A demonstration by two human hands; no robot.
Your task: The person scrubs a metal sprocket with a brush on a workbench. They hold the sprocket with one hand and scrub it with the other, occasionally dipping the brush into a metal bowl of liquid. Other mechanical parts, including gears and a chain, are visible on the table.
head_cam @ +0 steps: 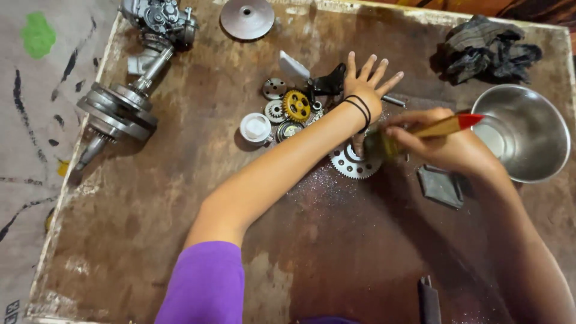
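My left hand (366, 84) is stretched out over the brown board with fingers spread, holding nothing; two black bands circle its wrist. It hovers by a black bracket (329, 81) and a cluster of small gears, among them a yellow gear (296, 105). My right hand (447, 144) grips a brush with a wooden handle and red tip (451, 125). The brush head is blurred over a silver toothed sprocket (353, 163) lying flat on the board.
A crankshaft assembly (120, 108) and an engine part (159, 21) lie at the left. A metal disc (246, 18) sits at the top, a dark rag (489, 48) at top right, a steel bowl (528, 135) at right. A white cap (256, 128) and grey pad (441, 186) lie nearby.
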